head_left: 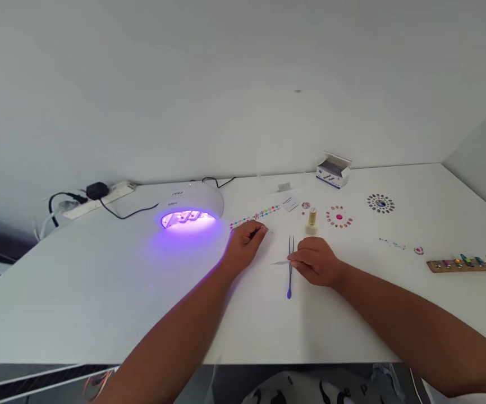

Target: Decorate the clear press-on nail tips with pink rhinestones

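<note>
My left hand (pixel 245 242) is closed in a pinch above the table. A small pale bit shows at its fingertips, too small to name. Between the thumb and fingers of my right hand (pixel 315 261) is a thin, whitish strip with a pointed end (pixel 280 263), which points left. Tweezers (pixel 289 275) with a blue-purple end lie on the table just under that strip, tips away from me. Behind my right hand stands a small bottle with a gold-coloured cap (pixel 312 219). Colourful gem stickers (pixel 264 214) lie beyond my left hand.
A lit nail lamp (pixel 196 202) glows purple at left, near a power strip (pixel 100 201). An open alcohol pads box (pixel 333 171) stands by the wall. Gem rings (pixel 339 217) (pixel 380 203) and a brown strip bearing decorated nail tips (pixel 457 265) lie rightward.
</note>
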{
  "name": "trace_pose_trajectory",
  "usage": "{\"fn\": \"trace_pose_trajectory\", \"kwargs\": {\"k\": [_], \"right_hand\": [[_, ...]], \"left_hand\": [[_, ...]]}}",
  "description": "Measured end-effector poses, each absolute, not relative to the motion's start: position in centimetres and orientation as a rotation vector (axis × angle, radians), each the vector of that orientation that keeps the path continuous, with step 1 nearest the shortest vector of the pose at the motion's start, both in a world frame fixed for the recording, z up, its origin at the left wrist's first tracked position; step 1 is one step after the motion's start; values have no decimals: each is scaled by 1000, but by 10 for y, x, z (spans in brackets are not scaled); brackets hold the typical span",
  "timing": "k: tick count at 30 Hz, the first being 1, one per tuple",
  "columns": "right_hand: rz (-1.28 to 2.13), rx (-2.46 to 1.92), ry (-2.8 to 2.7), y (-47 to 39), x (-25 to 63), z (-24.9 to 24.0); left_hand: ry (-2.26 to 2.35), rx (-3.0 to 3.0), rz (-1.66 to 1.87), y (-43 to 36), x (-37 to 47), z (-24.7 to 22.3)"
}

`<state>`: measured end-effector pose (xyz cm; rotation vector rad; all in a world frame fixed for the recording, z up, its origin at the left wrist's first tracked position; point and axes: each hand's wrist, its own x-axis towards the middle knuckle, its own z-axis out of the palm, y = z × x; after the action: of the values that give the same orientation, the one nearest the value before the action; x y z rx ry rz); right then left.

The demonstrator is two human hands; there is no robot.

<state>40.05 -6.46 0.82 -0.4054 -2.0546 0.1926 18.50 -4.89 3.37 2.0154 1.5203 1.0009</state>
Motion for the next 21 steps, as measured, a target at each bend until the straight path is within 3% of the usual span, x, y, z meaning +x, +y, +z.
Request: {"fn": "trace_pose_trajectory", "kwargs": {"k": [6,13,17,21], "right_hand": [[133,-453,-2133,-57,392,3],[157,-511,-2270,-53,388,-5],[188,-549,-2294,-51,388,-6],[264,-578,-2297,-50,390,-6]], "left_hand": [[1735,2110,894,22,198,67],[2010,2150,393,131,219,90],[2079,2178,314,140,214,102],[2110,2219,464,106,200,111]]}}
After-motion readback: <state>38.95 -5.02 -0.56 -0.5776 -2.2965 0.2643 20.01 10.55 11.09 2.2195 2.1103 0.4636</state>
